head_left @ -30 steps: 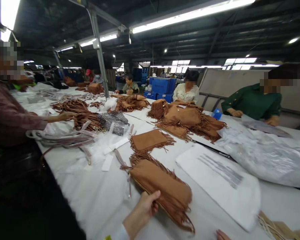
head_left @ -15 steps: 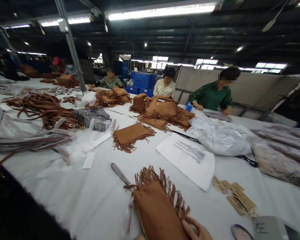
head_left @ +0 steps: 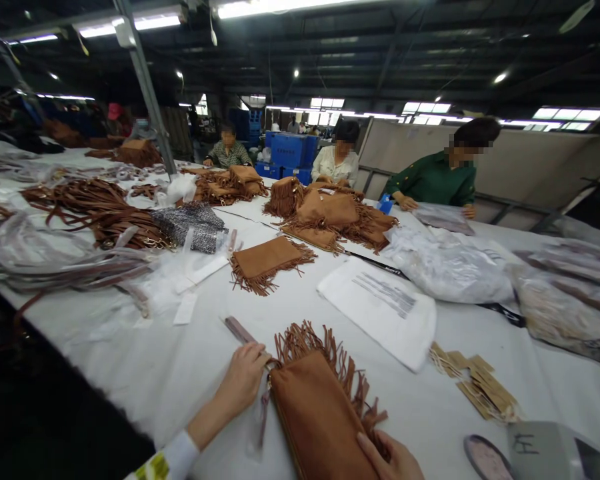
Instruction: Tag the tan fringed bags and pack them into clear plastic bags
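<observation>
A brown fringed pouch (head_left: 320, 407) lies in front of me on the white-covered table, its fringe fanned out along the far right side. At its upper left corner my left hand (head_left: 246, 377) has its fingers closed on a plastic-wrapped strap (head_left: 239, 329), whose end points up and left. Another thin wrapped strip (head_left: 263, 417) hangs beside the zipped edge. My right hand (head_left: 391, 459) grips the pouch's lower right edge, thumb on top and the other fingers partly hidden by the fringe. Farther off, a second fringed pouch (head_left: 267, 259) lies flat.
Left are brown straps (head_left: 105, 213), plastic-wrapped straps (head_left: 55, 253) and a black-and-white patterned piece (head_left: 193, 228). Brown pouches (head_left: 330, 210) are heaped centrally. Right are a white printed bag (head_left: 380, 310), plastic bags (head_left: 445, 267), tags (head_left: 483, 387) and a grey device (head_left: 555, 450). Co-workers (head_left: 433, 177) stand across.
My left hand has come into view from below and closed at the strap by the pouch's corner. The right hand stays on the pouch's edge. A co-worker's flat wrapped piece is tilted up.
</observation>
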`<state>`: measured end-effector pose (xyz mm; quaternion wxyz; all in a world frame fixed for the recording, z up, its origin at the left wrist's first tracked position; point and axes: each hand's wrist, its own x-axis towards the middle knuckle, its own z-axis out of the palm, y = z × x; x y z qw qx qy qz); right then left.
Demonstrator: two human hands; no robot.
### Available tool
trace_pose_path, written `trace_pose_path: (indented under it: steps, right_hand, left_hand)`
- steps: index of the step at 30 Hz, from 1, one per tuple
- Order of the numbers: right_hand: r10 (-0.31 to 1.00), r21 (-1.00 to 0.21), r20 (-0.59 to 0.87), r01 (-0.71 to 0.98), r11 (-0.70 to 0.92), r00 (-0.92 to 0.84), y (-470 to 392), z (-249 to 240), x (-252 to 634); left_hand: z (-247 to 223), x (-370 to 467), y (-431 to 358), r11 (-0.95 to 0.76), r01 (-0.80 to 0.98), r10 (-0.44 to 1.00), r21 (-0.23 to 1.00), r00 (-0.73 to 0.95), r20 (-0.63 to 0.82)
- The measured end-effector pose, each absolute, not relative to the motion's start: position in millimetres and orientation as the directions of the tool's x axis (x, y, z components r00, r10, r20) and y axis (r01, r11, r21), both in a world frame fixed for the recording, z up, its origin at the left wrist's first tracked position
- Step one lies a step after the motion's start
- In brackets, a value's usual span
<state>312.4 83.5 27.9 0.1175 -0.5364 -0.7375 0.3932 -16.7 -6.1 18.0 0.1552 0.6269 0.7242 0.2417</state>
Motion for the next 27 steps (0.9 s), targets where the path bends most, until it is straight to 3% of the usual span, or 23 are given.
trace_pose_path:
  steps: [2, 4, 11, 14, 17, 19, 23, 27]
  right_hand:
    - [0.89, -0.677, -0.223, 0.72, 0.152, -0.397, 84.1, 28.1, 312.9]
    - [0.888, -0.66, -0.214, 0.73, 0.176, -0.408, 87.4, 28.4, 314.6]
    - [0.868, -0.65, -0.183, 0.719, 0.245, -0.462, 112.2, 21.4, 329.7]
    - [0.9, -0.564, -0.054, 0.757, 0.33, -0.432, 115.4, 12.3, 330.4]
    - [0.9, -0.391, 0.25, 0.813, 0.432, -0.358, 101.4, 3.7, 321.9]
    - [0.831, -0.308, 0.363, 0.787, 0.534, -0.422, 81.1, -1.6, 312.3]
    - [0.662, -0.18, 0.28, 0.639, 0.748, -0.695, 32.2, -13.8, 291.3]
    - [0.665, -0.095, 0.203, 0.661, 0.744, -0.719, 9.5, -21.6, 280.1]
  left_hand:
    - [17.2, -27.0, 13.9, 0.09, 0.888, 0.996, 0.451, -0.092, -0.016]
    - [18.3, -33.4, 28.6, 0.07, 0.898, 0.995, 0.434, -0.031, -0.096]
    - [17.8, -40.8, 9.3, 0.093, 0.822, 0.95, 0.562, 0.095, -0.297]
    - [14.4, -43.4, -7.5, 0.204, 0.794, 0.933, 0.572, 0.019, -0.359]
    - [12.2, -41.7, -9.7, 0.321, 0.791, 0.93, 0.521, -0.161, -0.329]
    - [13.1, -36.9, -3.2, 0.372, 0.792, 0.925, 0.484, -0.273, -0.266]
    - [22.3, -27.8, 15.2, 0.402, 0.779, 0.906, 0.482, -0.415, -0.085]
    - [30.2, -30.6, 11.2, 0.376, 0.753, 0.895, 0.539, -0.446, -0.002]
